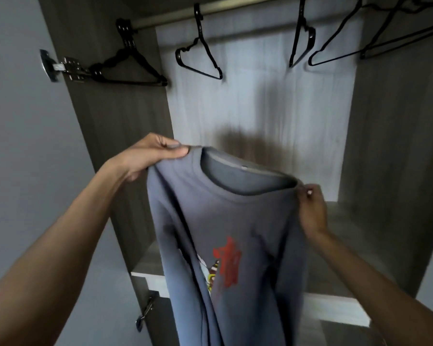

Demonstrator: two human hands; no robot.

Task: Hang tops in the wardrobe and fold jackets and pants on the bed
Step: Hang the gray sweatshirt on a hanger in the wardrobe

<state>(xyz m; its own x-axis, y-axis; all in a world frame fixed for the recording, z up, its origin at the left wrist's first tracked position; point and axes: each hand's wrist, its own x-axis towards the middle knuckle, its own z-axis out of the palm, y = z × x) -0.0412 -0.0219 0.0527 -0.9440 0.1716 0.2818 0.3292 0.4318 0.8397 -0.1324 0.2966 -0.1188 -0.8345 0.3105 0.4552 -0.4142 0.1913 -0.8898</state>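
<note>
Blue top is held up in front of the open wardrobe, hanging down with its red print facing me. Left hand and right hand each pinch a shoulder. Empty black hangers hang on the rail above.

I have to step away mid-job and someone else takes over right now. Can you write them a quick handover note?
Left hand: grips one shoulder of the top.
Right hand: fingers pinch the other shoulder.
Top: held up, hanging free in front of the open wardrobe, not on a hanger.
Hangers: black, bare, on the rail.
Done: no garment hangs in view.
Left: likely free one hand, take a hanger, slip it into the top and hook it on the rail. The bed, jackets and pants are out of view.
</note>
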